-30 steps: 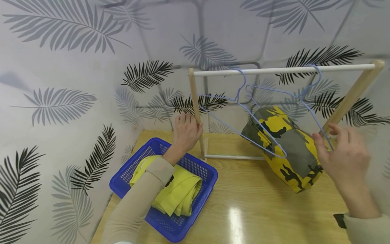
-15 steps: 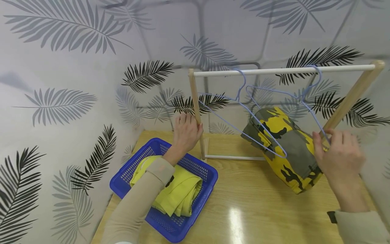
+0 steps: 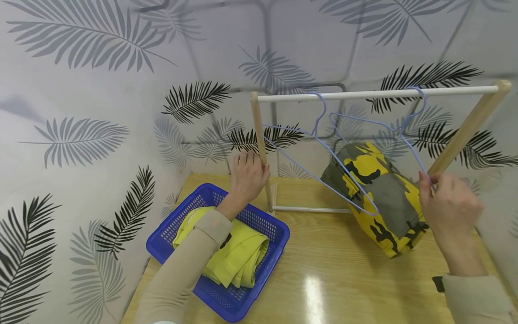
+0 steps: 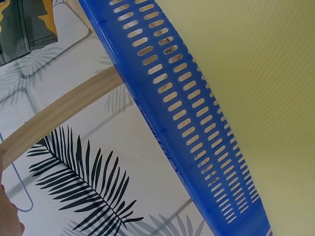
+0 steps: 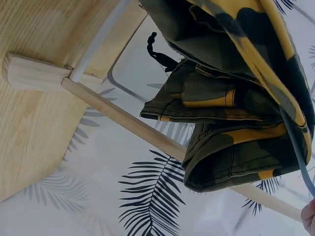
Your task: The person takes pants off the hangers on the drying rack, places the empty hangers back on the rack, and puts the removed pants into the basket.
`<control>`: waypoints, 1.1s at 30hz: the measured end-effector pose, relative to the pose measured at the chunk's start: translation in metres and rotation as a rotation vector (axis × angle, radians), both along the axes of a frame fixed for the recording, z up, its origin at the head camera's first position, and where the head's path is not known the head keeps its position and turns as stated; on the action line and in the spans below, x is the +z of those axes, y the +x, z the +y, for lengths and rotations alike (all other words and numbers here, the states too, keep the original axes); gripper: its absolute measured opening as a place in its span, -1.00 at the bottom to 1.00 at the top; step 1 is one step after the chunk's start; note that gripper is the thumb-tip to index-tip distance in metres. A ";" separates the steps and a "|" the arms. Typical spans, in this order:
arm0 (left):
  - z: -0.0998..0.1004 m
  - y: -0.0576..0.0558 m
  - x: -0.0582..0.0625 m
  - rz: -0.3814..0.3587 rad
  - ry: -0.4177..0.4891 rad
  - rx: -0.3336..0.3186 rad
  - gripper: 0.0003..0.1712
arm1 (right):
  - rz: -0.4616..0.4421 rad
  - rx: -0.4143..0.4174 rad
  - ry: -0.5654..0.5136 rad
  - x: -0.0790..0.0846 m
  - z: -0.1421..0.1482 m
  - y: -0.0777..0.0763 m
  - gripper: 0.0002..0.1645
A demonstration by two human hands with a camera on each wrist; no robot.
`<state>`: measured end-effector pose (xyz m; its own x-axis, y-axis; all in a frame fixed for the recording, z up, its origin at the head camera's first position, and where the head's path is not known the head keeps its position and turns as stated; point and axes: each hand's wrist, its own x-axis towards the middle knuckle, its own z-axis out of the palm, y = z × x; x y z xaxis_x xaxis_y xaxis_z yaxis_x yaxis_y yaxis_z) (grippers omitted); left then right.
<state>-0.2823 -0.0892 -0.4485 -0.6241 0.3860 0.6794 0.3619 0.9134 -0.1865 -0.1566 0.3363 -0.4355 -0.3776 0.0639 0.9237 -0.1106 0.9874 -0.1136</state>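
Blue plastic basket (image 3: 280, 234) at left on the wooden worktop (image 3: 344, 270), folded yellow garment (image 3: 238, 253) lying inside; left sleeve (image 3: 182, 265) reaches across both. Left hand (image 3: 247, 176) just past the basket's far side, grip closed round the rack's left post (image 3: 258, 128). White rail (image 3: 364, 93) runs from that post to the right; thin lower bar (image 3: 311, 209) runs below it, near the worktop. Two blue wire hangers hooked on the rail. Left hanger (image 3: 315, 132) near the left post, its right end crossing in front of the camouflage garment (image 3: 380, 193) in the head view. Right hanger (image 3: 401, 130) carries that garment, yellow, grey and black, draped over it and hanging above the worktop; dark cord (image 5: 160, 58) dangles off it in the right wrist view. Far right: right hand (image 3: 453, 202), grip pinching the right hanger's right end, just beside the garment, right post (image 3: 469, 126) behind. Leaf-print wall (image 3: 81, 180) on the far side.
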 end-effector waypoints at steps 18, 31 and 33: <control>0.000 0.000 -0.001 0.027 -0.020 0.013 -0.67 | -0.023 -0.008 0.027 0.009 0.004 0.007 -0.32; -0.001 -0.002 -0.002 0.030 -0.019 0.004 -0.67 | -0.024 -0.034 0.047 0.020 0.010 0.015 -0.27; -0.001 -0.002 -0.002 0.030 -0.021 0.006 -0.67 | -0.043 -0.035 0.046 0.022 0.011 0.017 -0.26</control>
<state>-0.2841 -0.0902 -0.4501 -0.6060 0.3969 0.6894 0.3509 0.9111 -0.2162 -0.1392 0.3473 -0.4140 -0.4150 0.0358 0.9091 -0.0715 0.9948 -0.0719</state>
